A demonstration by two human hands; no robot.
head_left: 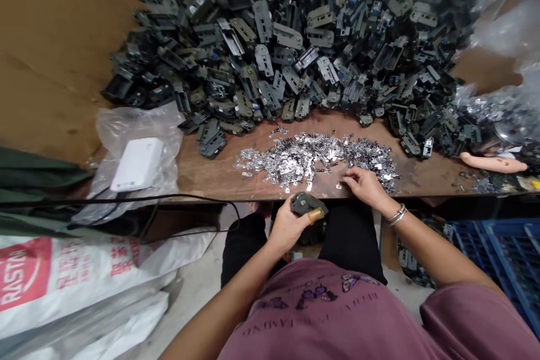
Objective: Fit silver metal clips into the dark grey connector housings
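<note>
My left hand (pixel 289 225) is closed around a dark grey-green plastic housing (pixel 304 202), held just off the table's front edge above my lap. A yellow wrap (pixel 315 214) covers the thumb, which presses on the housing. My right hand (pixel 363 184) rests low over the tabletop, thumb and fingers drawn together. Whatever may be between its fingertips is too small to make out. Directly beside those fingertips lies a small silver metal piece (pixel 338 185). Behind both hands spreads a heap of small shiny metal pieces (pixel 295 157).
A large pile of similar housings (pixel 287 36) fills the back of the wooden table (pixel 206 177). At left, a white box (pixel 139 164) sits on clear plastic, with a black cable (pixel 189 198) crossing nearby. A flesh-coloured object (pixel 493 162) lies at right, above blue crates (pixel 502 253).
</note>
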